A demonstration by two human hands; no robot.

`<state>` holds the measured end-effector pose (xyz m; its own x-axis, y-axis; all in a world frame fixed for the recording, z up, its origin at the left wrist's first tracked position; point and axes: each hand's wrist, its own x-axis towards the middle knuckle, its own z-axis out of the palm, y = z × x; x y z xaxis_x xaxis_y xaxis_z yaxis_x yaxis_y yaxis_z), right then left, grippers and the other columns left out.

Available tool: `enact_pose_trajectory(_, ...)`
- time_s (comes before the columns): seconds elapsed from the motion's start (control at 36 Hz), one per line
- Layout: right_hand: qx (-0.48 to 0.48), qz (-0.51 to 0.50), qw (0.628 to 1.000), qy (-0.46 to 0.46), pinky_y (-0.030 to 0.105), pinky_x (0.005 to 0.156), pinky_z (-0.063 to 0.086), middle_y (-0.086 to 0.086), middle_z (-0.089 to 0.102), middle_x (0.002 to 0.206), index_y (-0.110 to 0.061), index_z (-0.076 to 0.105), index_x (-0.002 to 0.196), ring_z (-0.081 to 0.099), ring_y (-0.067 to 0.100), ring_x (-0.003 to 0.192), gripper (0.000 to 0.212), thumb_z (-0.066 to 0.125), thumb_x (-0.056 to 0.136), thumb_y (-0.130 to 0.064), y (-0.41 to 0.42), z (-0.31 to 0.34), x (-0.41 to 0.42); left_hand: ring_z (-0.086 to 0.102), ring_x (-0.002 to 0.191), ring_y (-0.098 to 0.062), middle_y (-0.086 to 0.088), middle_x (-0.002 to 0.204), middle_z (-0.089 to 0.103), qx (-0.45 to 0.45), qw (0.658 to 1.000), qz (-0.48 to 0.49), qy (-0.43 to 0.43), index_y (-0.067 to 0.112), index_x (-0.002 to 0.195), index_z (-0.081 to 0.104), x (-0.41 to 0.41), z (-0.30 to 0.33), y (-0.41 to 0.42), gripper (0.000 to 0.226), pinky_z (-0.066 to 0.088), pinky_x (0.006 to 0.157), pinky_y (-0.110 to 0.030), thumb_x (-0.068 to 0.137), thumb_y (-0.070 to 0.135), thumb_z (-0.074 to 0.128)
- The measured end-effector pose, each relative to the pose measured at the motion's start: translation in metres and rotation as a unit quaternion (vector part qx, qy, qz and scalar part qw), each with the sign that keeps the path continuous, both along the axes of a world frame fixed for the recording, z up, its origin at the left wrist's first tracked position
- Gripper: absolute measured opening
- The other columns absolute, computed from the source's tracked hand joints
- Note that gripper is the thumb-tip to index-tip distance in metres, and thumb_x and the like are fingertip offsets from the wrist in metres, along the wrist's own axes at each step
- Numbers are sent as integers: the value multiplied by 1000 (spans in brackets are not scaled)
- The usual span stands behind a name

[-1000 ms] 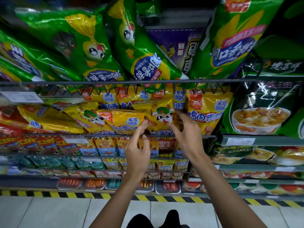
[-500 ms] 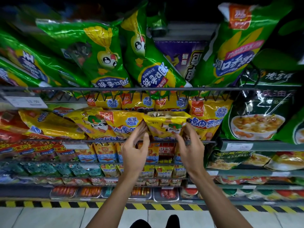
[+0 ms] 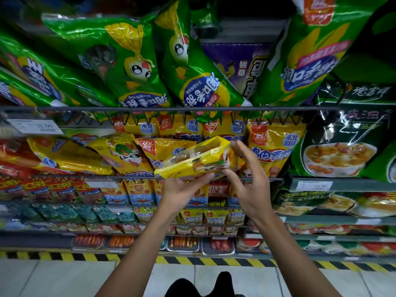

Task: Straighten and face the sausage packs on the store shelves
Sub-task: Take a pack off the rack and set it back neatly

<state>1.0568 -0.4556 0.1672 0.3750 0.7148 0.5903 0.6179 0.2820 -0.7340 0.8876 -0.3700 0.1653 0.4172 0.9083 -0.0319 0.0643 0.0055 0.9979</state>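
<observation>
A yellow sausage pack (image 3: 192, 160) is lifted off the middle wire shelf (image 3: 267, 179) and lies tilted, almost flat, in front of the row of yellow packs. My left hand (image 3: 182, 194) holds it from below, fingers curled under its lower edge. My right hand (image 3: 246, 181) pinches its right end with thumb and fingers. Other yellow sausage packs (image 3: 128, 155) lean crookedly on the shelf to the left; one upright yellow pack (image 3: 272, 144) stands to the right.
Large green packs (image 3: 128, 61) hang over the upper wire rail (image 3: 171, 108). Dark green soup packs (image 3: 342, 146) fill the right side. Lower shelves hold several small red, teal and yellow packs. A price tag (image 3: 36, 126) sits at left. Below runs a yellow-black floor stripe (image 3: 85, 257).
Both hands have pulled the yellow pack out from the row and tipped it from upright to nearly flat. My left hand moved under it; my right hand shifted to its right end.
</observation>
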Motion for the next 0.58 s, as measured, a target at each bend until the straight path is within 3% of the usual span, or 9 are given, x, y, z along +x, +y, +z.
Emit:
enact_pose_trajectory(0.06,-8,-5,998,56,27,118,36,-15,41,159,-34,30,159,37,11,149,69,64,100,-44,-7,-5,1,68,82,18,34,78,73,-2,1000,-1,-13,19,99,72,-2,1,0,31,51,72,-2,73,12,87)
enact_pose_trajectory(0.11,-14,-22,991,133,29,120,34,-14,38,161,-29,27,160,35,11,150,77,69,97,-43,-15,-13,0,71,86,13,31,84,75,0,1000,7,-23,17,106,72,-5,5,0,39,58,83,-14,71,17,89)
enact_pose_trajectory(0.17,-19,-34,978,206,33,121,34,-16,38,161,-30,24,161,36,10,149,82,71,94,-39,-23,-21,-2,73,93,6,27,92,77,14,998,12,-65,26,105,75,-8,8,-2,41,61,86,-23,66,26,89)
enact_pose_trajectory(0.22,-39,-13,962,269,33,118,38,-25,38,158,-40,22,160,39,3,146,87,74,90,-40,-29,-27,-4,74,99,1,25,99,78,24,994,17,-107,40,98,82,-10,14,-5,38,60,82,-21,61,41,91)
enact_pose_trajectory(0.28,-78,23,941,328,28,113,46,-38,39,151,-54,23,155,45,-6,138,93,79,81,-52,-32,-26,-6,74,98,0,22,94,78,-26,991,8,-128,47,85,82,-10,15,-9,43,58,90,-28,47,60,98)
enact_pose_trajectory(0.33,-114,48,925,359,40,115,46,-22,44,155,-43,27,158,49,1,137,107,83,70,-66,-32,-25,-7,74,87,3,20,74,75,-96,987,-11,-129,30,53,76,-10,14,-12,51,50,99,-35,32,71,98)
enact_pose_trajectory(0.42,-112,57,906,404,54,115,43,2,51,154,-23,38,157,49,22,141,121,87,58,-73,-32,-18,-5,75,79,1,15,66,72,-165,976,-28,-140,20,35,55,-7,8,-20,52,45,102,-36,43,49,97)
enact_pose_trajectory(0.53,-72,3,904,423,41,110,48,-4,65,136,-21,44,153,59,17,132,129,91,45,-74,-39,-3,1,76,86,-5,9,75,73,-184,970,-42,-151,21,49,64,-3,2,-30,34,57,80,-21,58,40,92)
enact_pose_trajectory(0.58,-39,-28,910,412,26,99,53,-12,70,122,-23,51,143,64,10,123,124,91,38,-76,-44,9,6,74,93,-8,10,80,74,-183,972,-68,-129,23,58,74,-3,2,-35,38,56,92,-27,56,52,98)
